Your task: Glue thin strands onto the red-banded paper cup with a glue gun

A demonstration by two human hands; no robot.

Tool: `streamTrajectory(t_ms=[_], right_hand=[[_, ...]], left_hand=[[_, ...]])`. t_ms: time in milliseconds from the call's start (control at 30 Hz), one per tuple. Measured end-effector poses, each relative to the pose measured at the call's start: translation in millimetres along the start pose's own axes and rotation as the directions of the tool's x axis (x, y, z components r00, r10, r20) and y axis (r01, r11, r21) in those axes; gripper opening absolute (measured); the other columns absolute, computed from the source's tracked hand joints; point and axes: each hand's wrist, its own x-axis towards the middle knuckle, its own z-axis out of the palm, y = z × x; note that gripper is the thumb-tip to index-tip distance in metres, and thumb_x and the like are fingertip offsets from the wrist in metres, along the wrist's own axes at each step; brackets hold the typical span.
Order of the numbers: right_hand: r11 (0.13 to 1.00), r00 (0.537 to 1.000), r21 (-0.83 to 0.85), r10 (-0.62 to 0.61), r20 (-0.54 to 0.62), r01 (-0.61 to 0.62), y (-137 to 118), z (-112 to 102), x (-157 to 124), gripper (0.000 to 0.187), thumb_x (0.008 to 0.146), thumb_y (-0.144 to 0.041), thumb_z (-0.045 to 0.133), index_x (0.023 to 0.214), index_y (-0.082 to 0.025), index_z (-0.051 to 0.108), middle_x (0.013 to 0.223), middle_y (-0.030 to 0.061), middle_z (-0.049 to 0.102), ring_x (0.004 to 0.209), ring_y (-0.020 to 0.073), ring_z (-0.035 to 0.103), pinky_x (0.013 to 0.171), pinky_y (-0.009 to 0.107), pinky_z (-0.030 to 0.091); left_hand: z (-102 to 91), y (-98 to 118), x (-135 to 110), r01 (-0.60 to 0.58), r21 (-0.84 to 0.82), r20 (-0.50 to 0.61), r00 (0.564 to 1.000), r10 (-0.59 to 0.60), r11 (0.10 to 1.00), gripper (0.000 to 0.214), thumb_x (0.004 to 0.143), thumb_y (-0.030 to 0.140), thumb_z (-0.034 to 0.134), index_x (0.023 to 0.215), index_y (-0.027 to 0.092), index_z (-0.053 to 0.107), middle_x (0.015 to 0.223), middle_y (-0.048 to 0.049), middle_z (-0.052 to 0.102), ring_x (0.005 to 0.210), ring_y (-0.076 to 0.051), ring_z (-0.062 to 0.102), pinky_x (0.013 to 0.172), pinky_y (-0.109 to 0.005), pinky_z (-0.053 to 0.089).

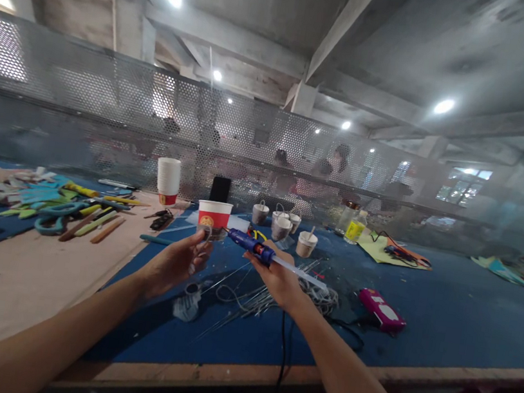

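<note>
My right hand [279,280] is wrapped round a blue hot glue gun [252,247], with a long translucent glue stick [300,272] out of its back. The gun's nozzle points left, close to my left hand [185,257]. The left fingers are pinched on a small greyish loop [209,233], partly hidden by the fingertips. Directly behind it is a red and white paper cup [215,213]; I cannot tell whether the fingers touch it. Below the hands lie a tangle of grey cord [326,296], thin straight rods [251,302] and a crumpled clear wrapper [187,303].
Several small cord-covered cups [281,228] stand behind the glue gun. A stack of paper cups [168,178], a black phone [221,189], scissors [57,216] and coloured scraps are to the left. Bottles [356,226] and a magenta box [381,309] are right. A perforated screen [251,136] borders the back.
</note>
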Motion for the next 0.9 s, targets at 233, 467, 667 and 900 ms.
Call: streamTrajectory(t_ms=[233, 467, 667, 900], right_hand=[[0.999, 1.000, 0.045, 0.018, 0.006, -0.018, 3.1, 1.4, -1.5, 0.028, 0.101, -0.048, 0.057, 0.094, -0.022, 0.063, 0.078, 0.0034, 0.068, 0.067, 0.0208, 0.065, 0.061, 0.027, 0.042], [0.908, 0.978, 0.366, 0.208, 0.027, -0.203, 4.4, 6.4, 4.7, 0.035, 0.094, -0.057, 0.064, 0.089, -0.022, 0.067, 0.060, -0.0010, 0.060, 0.057, 0.0177, 0.057, 0.057, 0.028, 0.043], [0.563, 0.874, 0.690, 0.433, 0.221, -0.454, 10.6, 9.3, 14.0, 0.030, 0.083, -0.046, 0.074, 0.091, -0.020, 0.061, 0.051, -0.0095, 0.050, 0.042, 0.0097, 0.046, 0.050, 0.024, 0.038], [0.482, 0.753, 0.602, 0.556, 0.352, -0.637, 35.2, 28.4, 12.7, 0.032, 0.078, -0.047, 0.074, 0.075, -0.016, 0.066, 0.062, -0.0008, 0.062, 0.057, 0.0131, 0.056, 0.055, 0.024, 0.041]], left_hand=[[0.6, 1.3, -1.9, 0.011, -0.016, 0.015, 1.000, -0.011, 1.000, 0.025, 0.086, 0.031, 0.082, 0.092, 0.018, 0.062, 0.072, 0.0003, 0.060, 0.051, -0.009, 0.052, 0.047, -0.020, 0.047], [-0.2, 3.0, -2.2, 0.006, -0.019, 0.006, 1.000, -0.006, 1.000, 0.023, 0.091, 0.032, 0.076, 0.094, 0.018, 0.058, 0.074, -0.0002, 0.060, 0.052, -0.009, 0.052, 0.048, -0.019, 0.046], [7.5, 5.2, -5.4, -0.007, 0.011, -0.067, 0.998, 0.008, 1.000, 0.021, 0.089, 0.030, 0.076, 0.090, 0.019, 0.059, 0.073, -0.0006, 0.062, 0.051, -0.009, 0.050, 0.046, -0.019, 0.044], [3.2, 4.3, -1.9, -0.025, 0.034, -0.126, 0.992, 0.029, 0.999, 0.014, 0.089, 0.025, 0.075, 0.086, 0.018, 0.064, 0.079, -0.0039, 0.069, 0.053, -0.009, 0.056, 0.049, -0.019, 0.048]])
